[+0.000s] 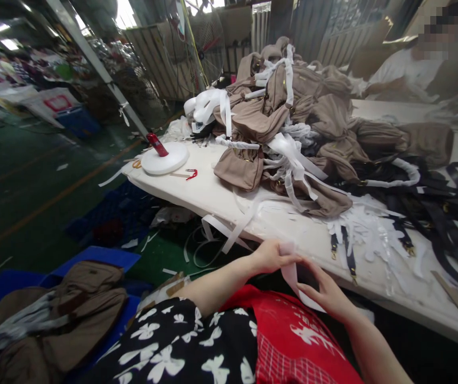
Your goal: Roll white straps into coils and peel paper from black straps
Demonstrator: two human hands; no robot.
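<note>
Close to my body, at the table's front edge, my left hand [269, 257] is closed on a white strip [290, 276] of thin, soft-looking material. My right hand [324, 290] pinches the same strip just to the right, its fingertips almost meeting those of the left. The strip hangs down between the hands toward a red apron [292, 325]. Just beyond them, another long white strip [240, 226] lies over the table edge and droops toward the floor. Brown bags [240, 168] with white-wrapped straps are heaped farther back on the table.
On the white table [197, 192] stand a red can [157, 145] on a white roll [173, 160] and small red snips [191, 174]. Dark straps [432, 213] cover the right side. Brown bags [88, 298] fill a blue bin at lower left. A person [404, 74] sits across.
</note>
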